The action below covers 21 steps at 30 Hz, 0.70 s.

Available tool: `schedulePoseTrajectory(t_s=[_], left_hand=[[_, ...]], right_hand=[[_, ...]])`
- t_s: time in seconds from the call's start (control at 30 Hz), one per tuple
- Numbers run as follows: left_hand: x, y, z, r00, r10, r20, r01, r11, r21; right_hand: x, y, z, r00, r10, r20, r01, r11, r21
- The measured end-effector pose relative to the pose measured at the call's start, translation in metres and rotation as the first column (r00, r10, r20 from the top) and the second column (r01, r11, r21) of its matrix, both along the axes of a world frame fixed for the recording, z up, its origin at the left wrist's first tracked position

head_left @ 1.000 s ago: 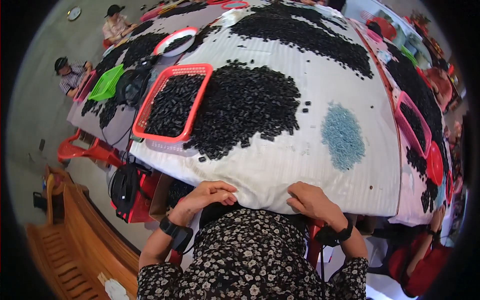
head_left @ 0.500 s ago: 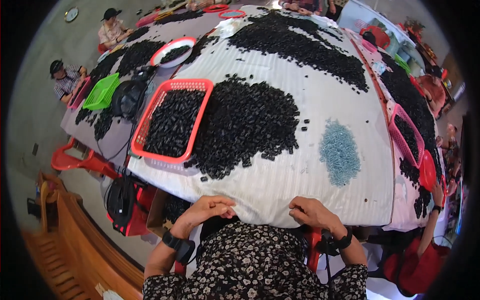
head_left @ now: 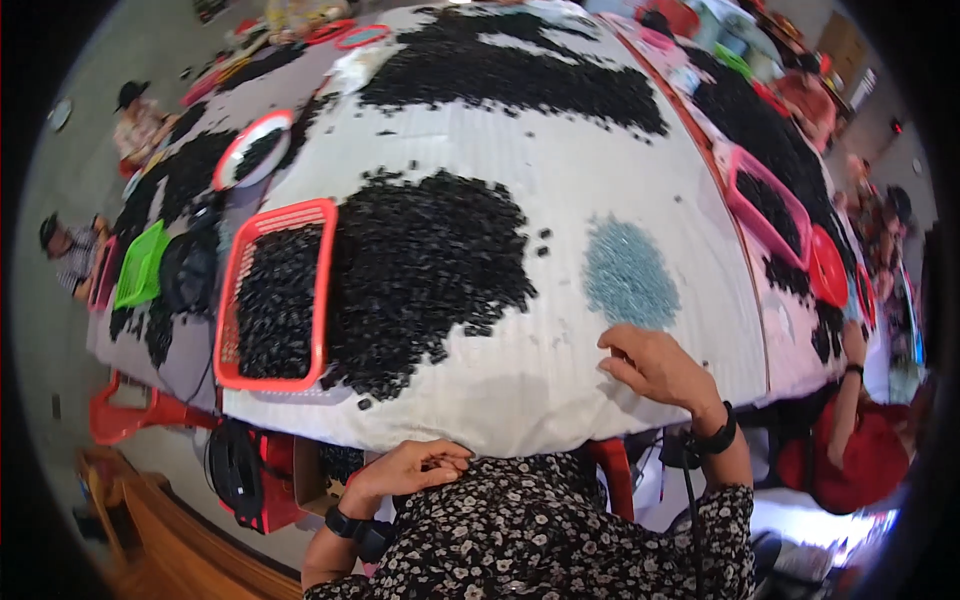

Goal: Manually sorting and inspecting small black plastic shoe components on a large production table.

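Observation:
My right hand (head_left: 660, 368) hovers above the white-covered table, just on the near side of a pile of small pale blue-grey pieces (head_left: 628, 272). Its thumb and forefinger are apart, and no object shows between them. My left hand (head_left: 415, 468) rests by the near table edge at my lap, fingers loosely bent and apparently holding nothing; its palm side is hidden. In front of me spreads a large heap of small black pieces (head_left: 430, 265). Left of that heap, a red plastic basket (head_left: 326, 290) holds more of the same black pieces.
A long black pile (head_left: 510, 78) lies across the far table. To the right are a pink basket (head_left: 738, 190) and a red bowl (head_left: 827, 265). A green basket (head_left: 142, 265) and a red-rimmed white basin (head_left: 228, 165) stand left. Other people sit around the tables.
My right hand has moved forward from the near table edge toward the blue-grey pile. My left hand stays low by the edge. The view has turned, shifting the table leftward in the picture.

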<state>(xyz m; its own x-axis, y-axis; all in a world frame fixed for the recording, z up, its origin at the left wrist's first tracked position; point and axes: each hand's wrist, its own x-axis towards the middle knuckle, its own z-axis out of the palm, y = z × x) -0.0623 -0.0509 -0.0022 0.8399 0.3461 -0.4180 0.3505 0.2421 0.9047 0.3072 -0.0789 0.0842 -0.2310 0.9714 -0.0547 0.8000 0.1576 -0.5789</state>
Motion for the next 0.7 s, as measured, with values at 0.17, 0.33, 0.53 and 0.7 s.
schedulePoseTrajectory(t_s=[0.17,0.33,0.53,0.7], left_hand=[[0.012,0.01,0.012,0.989,0.145,-0.013,-0.145,0.982,-0.121],[0.021,0.014,0.003,0.993,0.114,-0.033,-0.118,0.983,-0.143],[0.029,0.015,-0.006,0.985,0.169,-0.026,-0.171,0.972,-0.16],[0.031,0.011,-0.004,0.977,0.21,-0.048,-0.214,0.971,-0.109]], right_hand=[[0.035,-0.039,0.016,0.978,-0.211,-0.004,0.21,0.974,0.083],[0.077,-0.107,0.024,0.844,-0.532,0.074,0.528,0.847,0.068],[0.131,-0.195,-0.017,0.591,-0.806,-0.033,0.805,0.587,0.087],[0.169,-0.208,-0.067,0.339,-0.829,-0.446,0.918,0.394,-0.034]])
